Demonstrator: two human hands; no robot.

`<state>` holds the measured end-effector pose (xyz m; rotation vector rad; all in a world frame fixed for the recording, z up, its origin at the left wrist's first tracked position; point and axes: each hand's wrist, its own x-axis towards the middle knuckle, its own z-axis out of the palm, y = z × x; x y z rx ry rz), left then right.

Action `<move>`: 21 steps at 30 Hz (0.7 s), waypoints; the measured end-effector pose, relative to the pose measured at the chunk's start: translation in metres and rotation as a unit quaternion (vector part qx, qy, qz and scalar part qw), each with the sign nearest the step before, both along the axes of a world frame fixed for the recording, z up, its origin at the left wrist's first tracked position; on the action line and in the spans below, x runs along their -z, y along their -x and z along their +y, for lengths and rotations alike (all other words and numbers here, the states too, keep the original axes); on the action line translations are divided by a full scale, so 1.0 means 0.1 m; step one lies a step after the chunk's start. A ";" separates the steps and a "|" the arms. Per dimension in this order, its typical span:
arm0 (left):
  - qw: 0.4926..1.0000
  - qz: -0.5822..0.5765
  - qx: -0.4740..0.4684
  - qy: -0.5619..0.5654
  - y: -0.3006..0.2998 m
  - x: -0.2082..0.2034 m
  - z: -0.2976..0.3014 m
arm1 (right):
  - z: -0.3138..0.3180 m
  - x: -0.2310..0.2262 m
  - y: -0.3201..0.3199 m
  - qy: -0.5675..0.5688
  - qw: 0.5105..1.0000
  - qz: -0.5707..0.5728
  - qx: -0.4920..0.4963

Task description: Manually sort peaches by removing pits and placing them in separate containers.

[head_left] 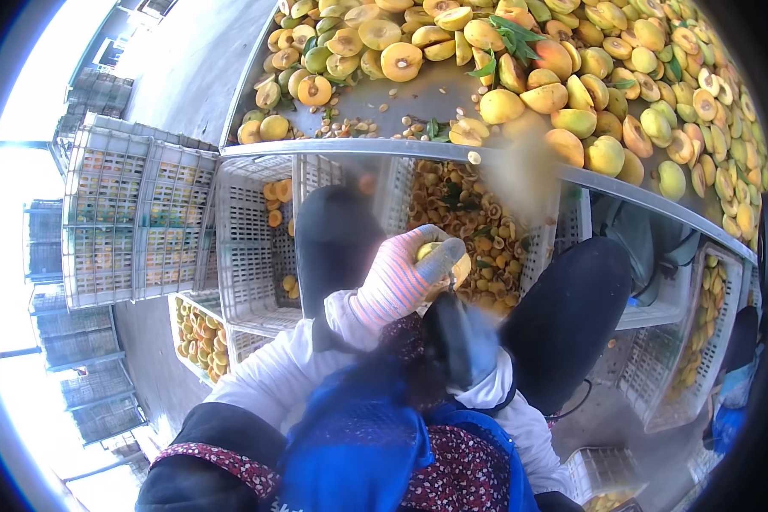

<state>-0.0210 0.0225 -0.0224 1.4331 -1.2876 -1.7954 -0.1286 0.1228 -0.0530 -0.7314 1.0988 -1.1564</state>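
Note:
My left hand [401, 277], in a pink-and-grey striped glove, grips a yellow peach half [460, 269] between thumb and fingers above my lap. My right hand [480, 341], smeared by motion, is closed round a dark-handled tool [445, 333] just below the fruit. The tool's tip reaches the peach's lower side; its exact kind is too blurred to tell. Beyond my hands, between my knees, a crate [536, 260] holds peach halves and scraps with leaves. Farther off, a metal table [427, 90] bears many halved yellow peaches, loose stones and green leaves.
The table's metal edge [350, 147] runs across in front of my knees. Stacked white plastic crates [102, 230] stand at the left, beside a crate of peach halves [200, 337]. On the right are another peach crate [691, 341] and part of another person's blue clothing [730, 427].

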 end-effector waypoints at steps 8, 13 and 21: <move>0.999 -0.039 0.004 0.013 -0.04 0.06 0.00 | -0.02 0.04 0.15 -0.270 0.812 -0.511 -0.082; 0.987 -0.067 -0.013 0.145 0.01 0.07 0.09 | -0.02 0.03 0.14 -0.287 0.785 -0.543 -0.080; 0.973 -0.201 0.105 0.028 -0.08 0.12 -0.06 | -0.05 -0.11 0.12 -0.319 0.834 -0.443 -0.075</move>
